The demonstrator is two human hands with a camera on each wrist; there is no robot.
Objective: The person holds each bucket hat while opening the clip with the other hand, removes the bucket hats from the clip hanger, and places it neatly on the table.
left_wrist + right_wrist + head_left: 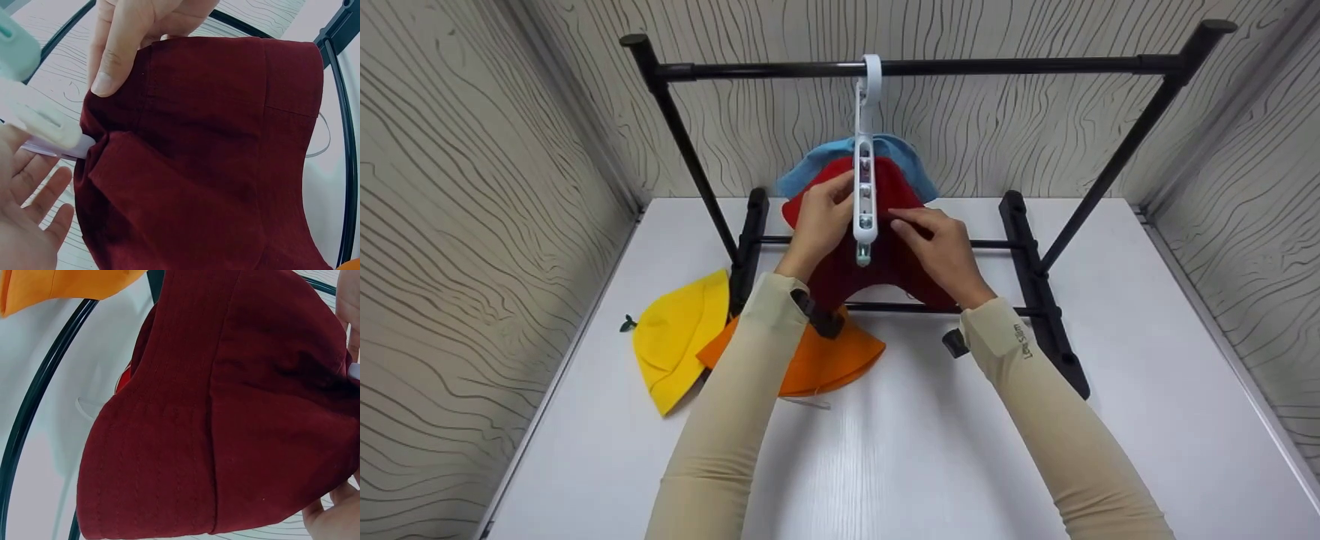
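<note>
We pinched the red hat (208,146) in our right grip (947,251) toward the tabletop's (900,457) rear edge, our left grip's (820,223) hold unclear.

Room's pretty plain: the back wall (720,127) and left wall (450,225) are off-white with wavy brown lines, kinda wood-grain, and the right wall (1260,157) matches. Grey strips run up both corners, one on the left (577,105), one on the right (1226,112). The white table (1185,420) has its far edge against the back wall, with grey trim (1222,394) down its right edge. Light's soft, with faint shadows and a pale sheen toward the near edge. Can't really tell if the walls are wallpaper or printed panels.
</note>
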